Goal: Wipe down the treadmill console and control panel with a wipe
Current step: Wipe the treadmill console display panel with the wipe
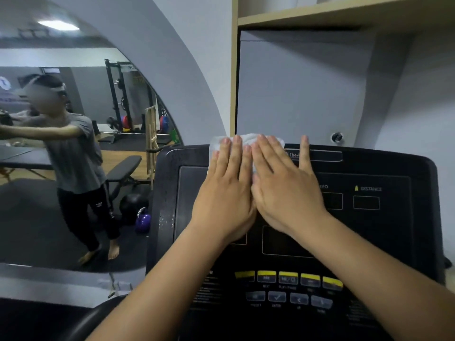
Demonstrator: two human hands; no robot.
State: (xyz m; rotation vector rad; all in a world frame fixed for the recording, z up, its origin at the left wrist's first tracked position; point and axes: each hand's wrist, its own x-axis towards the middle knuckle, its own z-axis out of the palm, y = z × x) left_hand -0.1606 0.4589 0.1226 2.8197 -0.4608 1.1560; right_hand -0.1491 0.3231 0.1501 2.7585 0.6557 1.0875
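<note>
A white wipe lies spread flat on the far top edge of a black treadmill console, left of its middle. Both hands press on it side by side, touching each other along their inner edges. The left hand lies flat with straight fingers, its fingertips on the wipe. The right hand is also flat, most of its fingers on the wipe, while its little finger spreads to the right and rests on the bare console. Neither grip is closed around anything; both hands are flat and pressing down.

Two bare forearms reach in from the near edge. Below the hands, on the near part of the console, the control panel shows a row of yellow-topped buttons with a row of grey buttons beneath. To the right is a small dark display window under the word DISTANCE.

Behind the console stands a grey wall with a small dark knob, and a wooden shelf runs above. On the left, an arched mirror reflects a person in a grey shirt and black trousers, a padded bench, a purple kettlebell and a weight rack.
</note>
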